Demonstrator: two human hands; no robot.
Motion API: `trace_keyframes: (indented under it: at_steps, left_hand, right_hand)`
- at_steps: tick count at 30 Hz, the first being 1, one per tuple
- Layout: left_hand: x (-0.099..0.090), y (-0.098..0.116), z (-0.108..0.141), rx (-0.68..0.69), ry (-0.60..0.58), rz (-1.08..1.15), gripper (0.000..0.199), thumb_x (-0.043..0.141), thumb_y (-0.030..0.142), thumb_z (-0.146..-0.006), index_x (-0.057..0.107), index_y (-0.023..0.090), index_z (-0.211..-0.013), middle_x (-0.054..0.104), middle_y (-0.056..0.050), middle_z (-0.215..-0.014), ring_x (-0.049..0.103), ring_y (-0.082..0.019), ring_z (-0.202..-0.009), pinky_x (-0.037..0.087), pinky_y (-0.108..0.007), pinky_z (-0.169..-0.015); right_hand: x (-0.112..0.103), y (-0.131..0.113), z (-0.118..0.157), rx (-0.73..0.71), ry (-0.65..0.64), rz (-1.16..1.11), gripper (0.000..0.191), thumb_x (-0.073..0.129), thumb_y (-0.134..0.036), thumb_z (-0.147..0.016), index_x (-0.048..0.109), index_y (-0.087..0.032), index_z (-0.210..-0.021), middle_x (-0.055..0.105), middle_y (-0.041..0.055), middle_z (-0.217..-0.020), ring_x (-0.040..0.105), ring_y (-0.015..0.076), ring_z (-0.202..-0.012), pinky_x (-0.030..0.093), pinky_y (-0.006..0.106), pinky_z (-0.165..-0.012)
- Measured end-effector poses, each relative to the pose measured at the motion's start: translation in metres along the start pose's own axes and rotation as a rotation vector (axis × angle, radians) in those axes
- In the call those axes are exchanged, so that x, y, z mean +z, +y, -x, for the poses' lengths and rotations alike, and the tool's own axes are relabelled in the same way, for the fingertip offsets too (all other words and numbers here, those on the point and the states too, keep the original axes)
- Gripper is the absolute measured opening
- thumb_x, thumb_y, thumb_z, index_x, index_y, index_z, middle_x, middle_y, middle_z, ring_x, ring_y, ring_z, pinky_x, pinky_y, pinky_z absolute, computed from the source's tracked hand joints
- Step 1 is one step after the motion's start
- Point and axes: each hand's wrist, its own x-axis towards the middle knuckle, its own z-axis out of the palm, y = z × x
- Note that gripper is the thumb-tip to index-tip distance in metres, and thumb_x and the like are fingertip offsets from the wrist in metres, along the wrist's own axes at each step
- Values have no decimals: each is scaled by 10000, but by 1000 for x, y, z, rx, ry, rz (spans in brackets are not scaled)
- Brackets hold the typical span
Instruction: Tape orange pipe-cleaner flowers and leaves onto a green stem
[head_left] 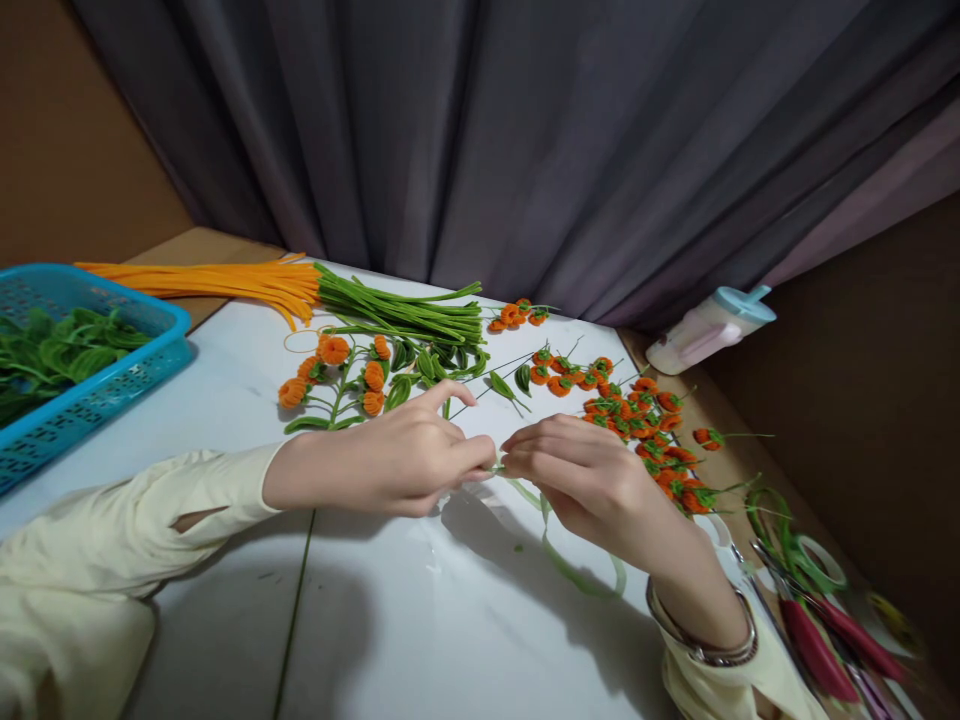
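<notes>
- Cream sleeves [172, 500] lie nearest my camera in the head view, cuffs ending at the wrists, which leaves the fingers bare.
- My left hand [405, 460] reaches over the white surface [450, 640], thumb and fingertips pinching a pale green strip [581, 582]; one finger is raised, probably so it does not crowd the grip.
- My right hand [600, 485] meets it from the other side, fingertips pressed together on the same strip; I judge that pinching from both sides gives better control of something so thin. Whatever else sits between the fingertips is hidden from me.
- That strip trails under my right hand in a loose loop, apparently left slack so nothing tugs at the pinch; I cannot tell where it touches down.
- Orange flowers [645, 425] cluster beyond the right hand, their thin stems pointing various ways, within easy reach.
- Green stems [405, 310] and orange stems [255, 285] lie in separate bundles at the back, seemingly grouped by colour.
- A blue basket [161, 372] at left contains loose leaves [82, 355]; red-handled pliers [817, 640] lie at the right edge.
</notes>
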Motion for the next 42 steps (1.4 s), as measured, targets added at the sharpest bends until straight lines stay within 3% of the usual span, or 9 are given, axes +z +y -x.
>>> trace_keyframes:
  at_steps: [4, 8, 14, 22, 29, 35, 38, 42]
  left_hand:
    - [-1, -1, -1, -48, 3, 219, 172, 359, 135, -958, 494, 178, -861, 628, 48, -632, 499, -98, -508, 280, -397, -1053]
    - [0, -2, -3, -130, -65, 396, 206, 365, 181, -990, 509, 189, -842, 664, 68, -660, 569, -93, -604, 271, -342, -1047]
    - [9, 2, -1, -87, 107, -38, 325, 371, 358, -996, 561, 148, -836, 631, -1, -659, 533, -121, -578, 322, -416, -1002]
    - [9, 6, 0, 19, 198, -361, 306, 343, 46, -927, 593, 147, -782, 553, 20, -562, 457, -117, -516, 319, -434, -1045]
    - [7, 4, 0, -38, 105, -91, 248, 334, 94, -937, 533, 155, -802, 581, 29, -598, 467, -98, -505, 365, -409, -1005]
    - [15, 4, 0, 23, 237, -384, 257, 403, 235, -983, 581, 135, -827, 613, -3, -636, 560, -133, -611, 344, -471, -1013]
    - [16, 6, 1, 48, 273, -421, 252, 429, 133, -951, 559, 148, -735, 612, 12, -612, 547, -114, -572, 356, -447, -1019]
    - [14, 7, 1, 17, 234, -359, 278, 392, 59, -923, 531, 162, -704, 603, 18, -594, 512, -106, -532, 348, -443, -1037]
  right_hand:
    - [-2, 1, 1, -23, 18, 5, 269, 413, -1, -902, 631, -159, -890, 711, 88, -836, 654, 193, -827, 493, 336, -691]
    - [-2, 3, 3, -48, 39, 40, 188, 486, -32, -898, 636, -141, -925, 713, 93, -832, 661, 198, -830, 494, 344, -709]
    - [-2, -3, 1, -38, 11, 114, 237, 425, -37, -915, 641, -129, -884, 681, 98, -745, 639, 199, -785, 481, 342, -677]
    - [-2, -2, 0, 6, 12, 107, 265, 395, -31, -929, 636, -138, -909, 667, 86, -746, 623, 182, -754, 484, 325, -655]
    - [-2, -5, 0, -66, 34, 168, 210, 440, -12, -907, 643, -59, -884, 678, 133, -733, 627, 226, -784, 494, 364, -655]
    - [-1, -8, -1, -58, 15, 237, 265, 398, -12, -910, 631, -104, -824, 650, 93, -667, 603, 198, -716, 467, 331, -615]
    - [-1, -8, -3, -22, -6, 223, 292, 371, -39, -935, 627, -138, -833, 643, 75, -676, 604, 185, -716, 462, 320, -625]
    - [-1, -6, -3, -3, -37, 163, 287, 354, -52, -953, 622, -133, -891, 661, 90, -743, 618, 193, -778, 479, 330, -659]
